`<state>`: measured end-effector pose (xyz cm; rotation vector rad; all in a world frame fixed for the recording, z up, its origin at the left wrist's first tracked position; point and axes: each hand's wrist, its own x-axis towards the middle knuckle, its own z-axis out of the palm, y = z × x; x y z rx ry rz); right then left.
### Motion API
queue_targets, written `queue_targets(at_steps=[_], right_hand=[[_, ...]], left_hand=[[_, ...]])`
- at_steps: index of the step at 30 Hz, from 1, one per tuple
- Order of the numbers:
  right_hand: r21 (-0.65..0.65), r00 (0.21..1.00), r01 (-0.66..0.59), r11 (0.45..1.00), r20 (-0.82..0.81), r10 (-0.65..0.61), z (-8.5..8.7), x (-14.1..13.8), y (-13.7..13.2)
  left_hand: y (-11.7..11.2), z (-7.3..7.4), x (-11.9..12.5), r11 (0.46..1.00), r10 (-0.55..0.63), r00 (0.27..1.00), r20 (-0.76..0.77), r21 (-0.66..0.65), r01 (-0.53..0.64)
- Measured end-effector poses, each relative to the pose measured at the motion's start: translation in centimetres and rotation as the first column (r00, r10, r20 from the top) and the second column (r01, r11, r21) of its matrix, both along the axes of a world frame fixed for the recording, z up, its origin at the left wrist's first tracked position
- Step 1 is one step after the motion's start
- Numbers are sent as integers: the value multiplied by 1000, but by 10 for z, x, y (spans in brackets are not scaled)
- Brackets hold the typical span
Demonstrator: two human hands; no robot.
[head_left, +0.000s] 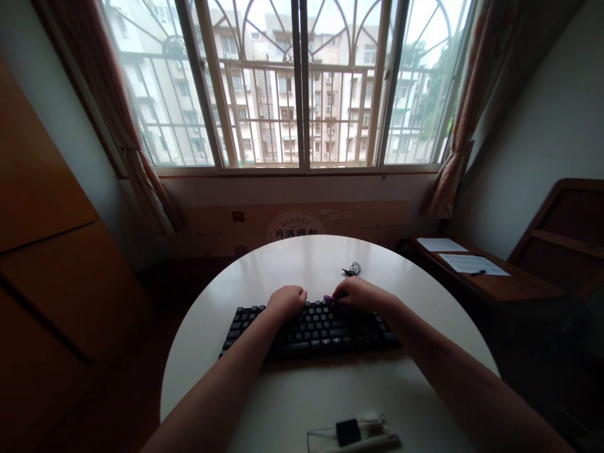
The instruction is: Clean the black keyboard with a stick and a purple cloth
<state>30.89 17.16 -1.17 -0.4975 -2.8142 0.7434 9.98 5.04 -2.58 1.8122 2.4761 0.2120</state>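
Note:
A black keyboard [311, 333] lies on the white round table [202, 352], its long side toward me. My left hand [287, 302] is closed over the keyboard's far edge, left of the middle; what its fingers hold, if anything, is hidden. My right hand [361, 294] pinches a small purple object [330, 299] just above the far row of keys. Its exact kind is too small to tell. Behind the right hand, a thin black cable [352, 269] lies coiled on the tabletop. The two hands are a short gap apart.
Near the table's front edge sits a clear plastic case [325, 440] with a dark square piece [348, 431] on it. To the right, a wooden chair [533, 283] bears paper sheets [474, 264] and a pen [478, 272]. Beyond the table stands a printed cardboard panel [226, 217] below the window.

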Motion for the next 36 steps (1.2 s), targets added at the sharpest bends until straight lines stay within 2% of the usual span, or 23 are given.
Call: queue_targets(at_steps=[3, 7, 11, 16, 21, 25, 33, 36], right_hand=[[-70, 1000, -12, 998, 11, 13, -1, 6, 6], [-167, 999, -22, 986, -53, 13, -7, 8, 12], [-205, 994, -11, 979, -107, -12, -16, 3, 14], [-98, 984, 40, 994, -171, -56, -23, -5, 9], [-79, 978, 53, 995, -199, -68, -26, -11, 2], [23, 972, 51, 998, -231, -44, -27, -21, -6], [157, 974, 158, 975, -185, -128, -23, -31, -25], [171, 974, 185, 968, -165, -157, -21, -32, -28]], left_hand=[[0, 0, 1, 1000, 3, 1000, -4, -1, -3], [0, 0, 1, 1000, 12, 1000, -8, -5, -12], [1, -1, 1, 1000, 13, 1000, -8, -7, -13], [1, 0, 2, 1000, 7, 1000, -6, -9, -7], [0, 1, 4, 1000, 13, 1000, -4, -7, -13], [0, 0, 3, 1000, 5, 1000, -2, -5, -5], [3, -2, 3, 1000, 9, 1000, -9, -14, -10], [4, -3, 2, 1000, 11, 1000, -12, -16, -11]])
